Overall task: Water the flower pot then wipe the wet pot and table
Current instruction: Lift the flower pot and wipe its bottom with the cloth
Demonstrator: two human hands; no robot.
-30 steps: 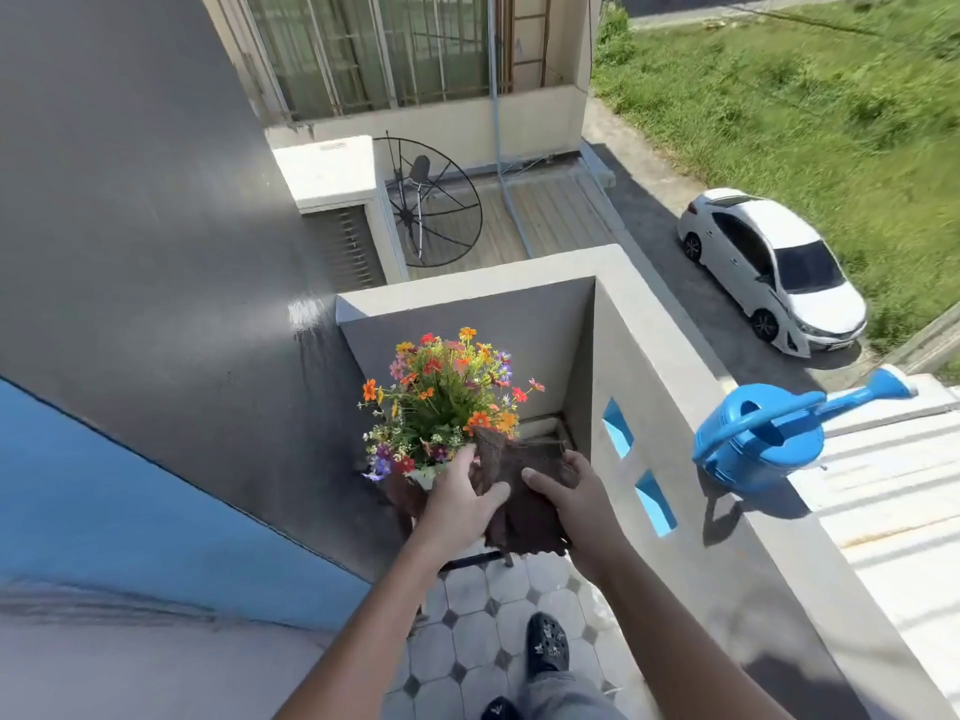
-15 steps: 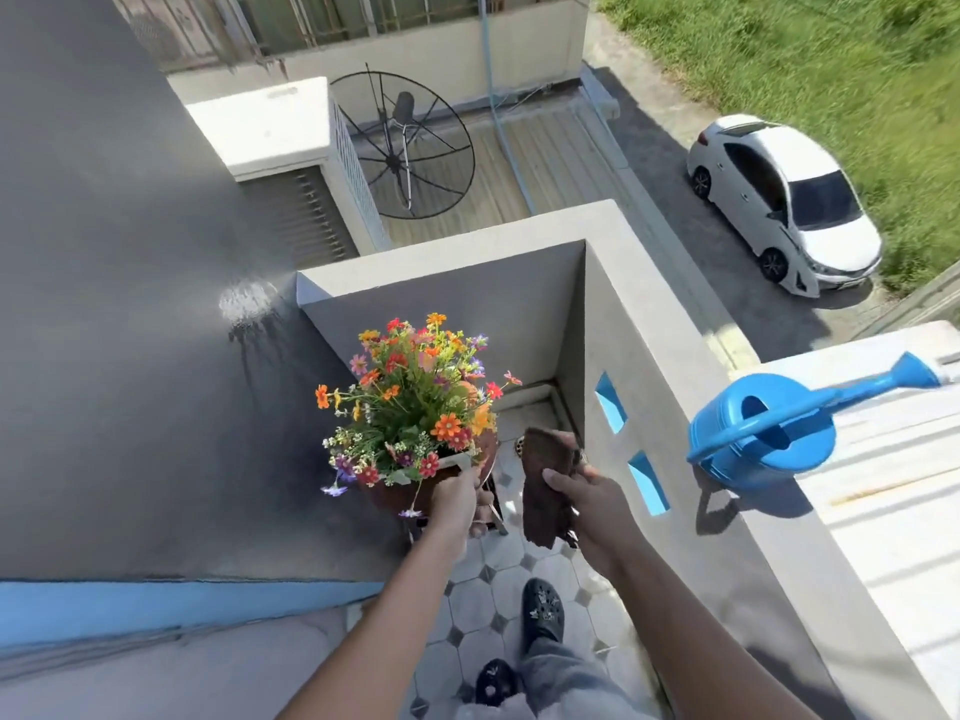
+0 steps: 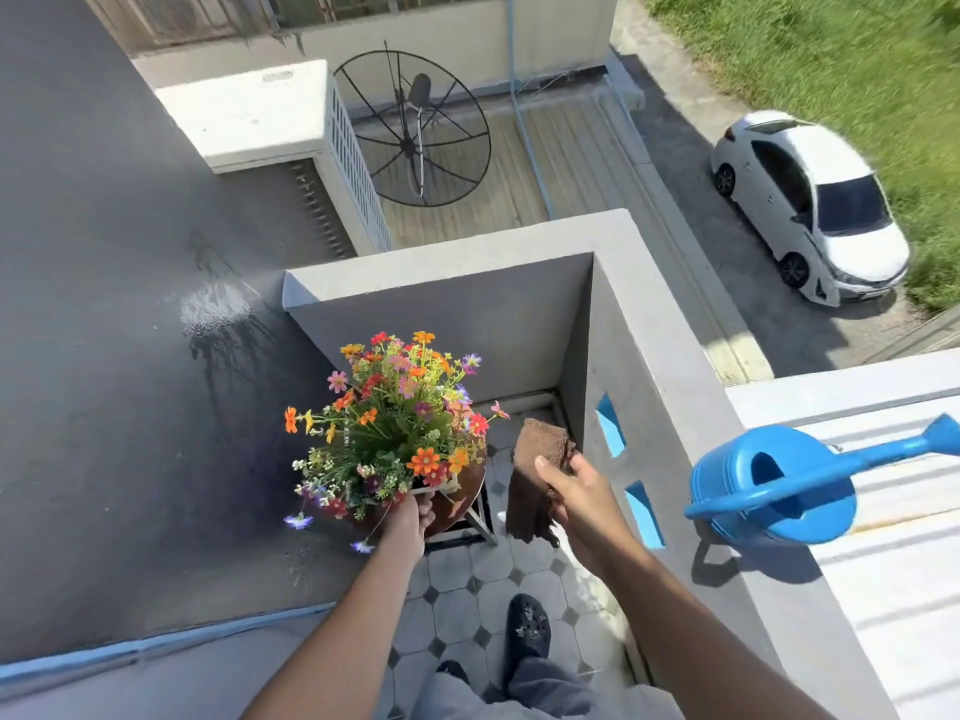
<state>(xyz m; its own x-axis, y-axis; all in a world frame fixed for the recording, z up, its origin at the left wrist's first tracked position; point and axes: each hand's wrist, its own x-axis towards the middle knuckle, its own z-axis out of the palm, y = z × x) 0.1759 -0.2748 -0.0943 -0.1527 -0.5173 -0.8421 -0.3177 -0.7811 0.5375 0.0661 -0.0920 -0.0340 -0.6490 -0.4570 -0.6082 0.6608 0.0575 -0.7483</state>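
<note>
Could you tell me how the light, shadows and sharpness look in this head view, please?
Head view: hard sunlight; the watering can throws a crisp shadow on the ledge; the car and grass smear with blur toward the corner; wide-angle bending of the walls; the flowers and cloth stay sharp.

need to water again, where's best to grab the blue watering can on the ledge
Grip the watering can by the arched handle across its top, coming from above. It stands upright on the ledge with its spout pointing right, so the handle is clear and facing you.
</note>
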